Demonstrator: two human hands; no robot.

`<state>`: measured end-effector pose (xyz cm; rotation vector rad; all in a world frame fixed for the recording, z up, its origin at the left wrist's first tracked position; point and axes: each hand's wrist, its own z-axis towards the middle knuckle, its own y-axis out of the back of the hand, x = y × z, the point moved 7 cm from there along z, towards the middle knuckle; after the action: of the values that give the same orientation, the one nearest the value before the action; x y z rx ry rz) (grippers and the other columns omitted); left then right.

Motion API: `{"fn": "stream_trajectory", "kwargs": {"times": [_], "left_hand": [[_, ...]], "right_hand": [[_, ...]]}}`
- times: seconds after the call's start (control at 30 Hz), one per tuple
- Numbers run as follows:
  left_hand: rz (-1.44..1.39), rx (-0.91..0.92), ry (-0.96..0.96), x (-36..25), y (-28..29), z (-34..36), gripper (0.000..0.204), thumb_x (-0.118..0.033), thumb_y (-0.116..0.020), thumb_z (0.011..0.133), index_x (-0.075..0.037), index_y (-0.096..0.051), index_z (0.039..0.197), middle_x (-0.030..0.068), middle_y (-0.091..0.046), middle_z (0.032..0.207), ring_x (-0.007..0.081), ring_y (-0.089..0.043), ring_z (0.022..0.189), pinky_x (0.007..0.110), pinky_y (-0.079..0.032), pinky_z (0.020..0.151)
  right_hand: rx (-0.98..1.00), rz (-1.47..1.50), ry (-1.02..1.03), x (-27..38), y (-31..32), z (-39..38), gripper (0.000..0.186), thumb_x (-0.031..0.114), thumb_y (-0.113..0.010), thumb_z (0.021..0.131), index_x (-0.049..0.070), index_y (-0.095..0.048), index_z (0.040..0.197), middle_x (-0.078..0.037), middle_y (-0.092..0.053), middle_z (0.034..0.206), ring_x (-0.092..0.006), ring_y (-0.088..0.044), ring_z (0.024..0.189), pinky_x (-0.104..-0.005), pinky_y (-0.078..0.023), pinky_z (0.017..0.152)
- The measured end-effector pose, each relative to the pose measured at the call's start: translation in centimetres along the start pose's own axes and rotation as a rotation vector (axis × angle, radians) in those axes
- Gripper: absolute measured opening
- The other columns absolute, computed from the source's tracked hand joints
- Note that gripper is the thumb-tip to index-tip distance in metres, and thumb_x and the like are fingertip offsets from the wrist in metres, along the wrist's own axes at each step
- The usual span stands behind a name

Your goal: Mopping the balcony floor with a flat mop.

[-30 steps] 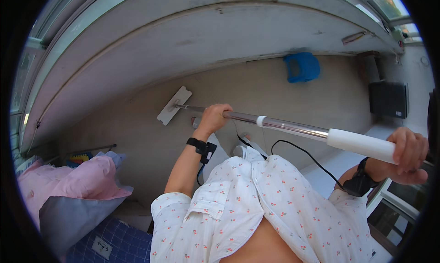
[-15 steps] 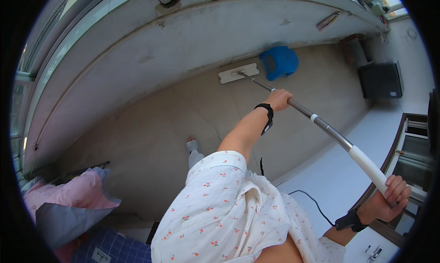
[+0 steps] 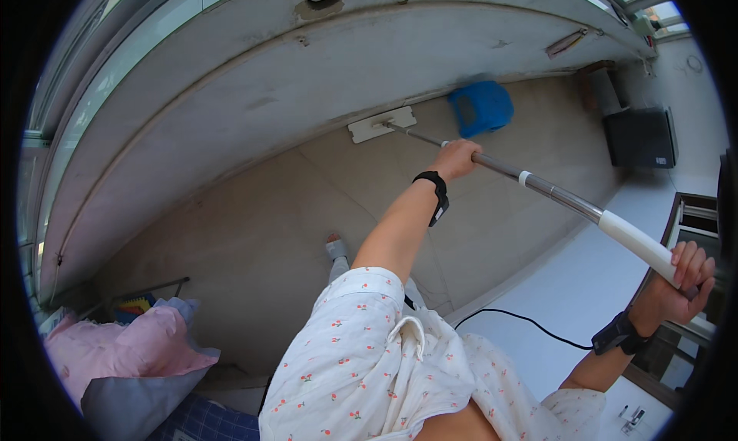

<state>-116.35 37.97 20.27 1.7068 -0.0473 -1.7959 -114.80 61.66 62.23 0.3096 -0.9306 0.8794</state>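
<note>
A flat mop is held slantwise across the view, its pole (image 3: 565, 196) running from the right down to the floor. My left hand (image 3: 455, 159) is closed round the metal pole partway along it. At the upper end, my right hand (image 3: 686, 276) wraps round the white grip (image 3: 638, 245). The white rectangular mop head (image 3: 382, 125) lies on the floor close to the foot of the wall. Both wrists wear black bands, and a dark cable hangs from the right one. My fingers partly hide the pole under the left hand.
A blue plastic stool (image 3: 482, 107) stands by the wall, right of the mop head. Farther right sits a black box-shaped object (image 3: 639, 137). Pink bedding (image 3: 146, 345) is heaped at the lower left. My foot (image 3: 336, 247) is on the tiled floor (image 3: 254, 210).
The mop head has slid left along the wall, farther from the blue stool. My left hand has shifted slightly left and up; my right hand has moved right and up with the grip.
</note>
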Motion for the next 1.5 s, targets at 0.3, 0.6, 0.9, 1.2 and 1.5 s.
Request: {"fn": "stream_trajectory", "kwargs": {"times": [0.3, 0.6, 0.9, 1.2, 1.5], "left_hand": [[0.105, -0.114, 0.123, 1.5, 10.3, -8.8, 0.011, -0.014, -0.062, 0.074, -0.01, -0.059, 0.083, 0.0099, -0.06, 0.085, 0.0311, -0.055, 0.087, 0.041, -0.044, 0.073], [0.23, -0.331, 0.26, 12.2, 16.9, -18.9, 0.009, -0.005, -0.059, 0.072, -0.007, -0.061, 0.081, 0.0126, -0.062, 0.082, 0.034, -0.056, 0.083, 0.044, -0.045, 0.07], [0.187, -0.299, 0.287, 9.4, 9.4, -12.2, 0.007, -0.005, -0.061, 0.074, -0.007, -0.061, 0.08, 0.0119, -0.062, 0.08, 0.0335, -0.056, 0.081, 0.041, -0.044, 0.07], [0.148, -0.205, 0.256, 5.0, -4.4, -0.8, 0.005, -0.01, -0.062, 0.075, -0.006, -0.061, 0.078, 0.0126, -0.062, 0.078, 0.0328, -0.056, 0.08, 0.04, -0.045, 0.07], [0.177, 0.022, 0.2, 5.3, -6.3, 1.2, 0.01, -0.015, -0.066, 0.075, -0.006, -0.063, 0.078, 0.0117, -0.062, 0.078, 0.0316, -0.056, 0.079, 0.039, -0.045, 0.069]], "right_hand": [[0.018, 0.083, 0.045, -0.8, -5.3, 3.2, 0.027, 0.025, -0.047, 0.087, 0.016, -0.034, 0.066, 0.003, -0.032, 0.053, -0.0089, -0.034, 0.05, -0.0259, -0.033, 0.059], [0.078, 0.247, -0.109, -13.5, -10.1, 0.3, 0.03, 0.03, -0.038, 0.093, 0.015, -0.035, 0.067, 0.001, -0.036, 0.052, -0.0112, -0.037, 0.048, -0.029, -0.037, 0.054], [0.24, 0.228, -0.035, -11.3, -2.9, 2.4, 0.03, 0.031, -0.034, 0.095, 0.015, -0.036, 0.07, 0.001, -0.041, 0.052, -0.0107, -0.04, 0.044, -0.0294, -0.04, 0.053], [0.221, 0.126, -0.101, -9.4, 12.9, 4.6, 0.029, 0.029, -0.042, 0.093, 0.013, -0.037, 0.069, 0.001, -0.043, 0.052, -0.0119, -0.041, 0.044, -0.0285, -0.039, 0.051], [0.327, 0.359, -0.172, -11.1, 14.7, 6.0, 0.031, 0.021, -0.067, 0.076, 0.007, -0.045, 0.059, -0.004, -0.049, 0.052, -0.0163, -0.046, 0.044, -0.0296, -0.034, 0.044]]}}
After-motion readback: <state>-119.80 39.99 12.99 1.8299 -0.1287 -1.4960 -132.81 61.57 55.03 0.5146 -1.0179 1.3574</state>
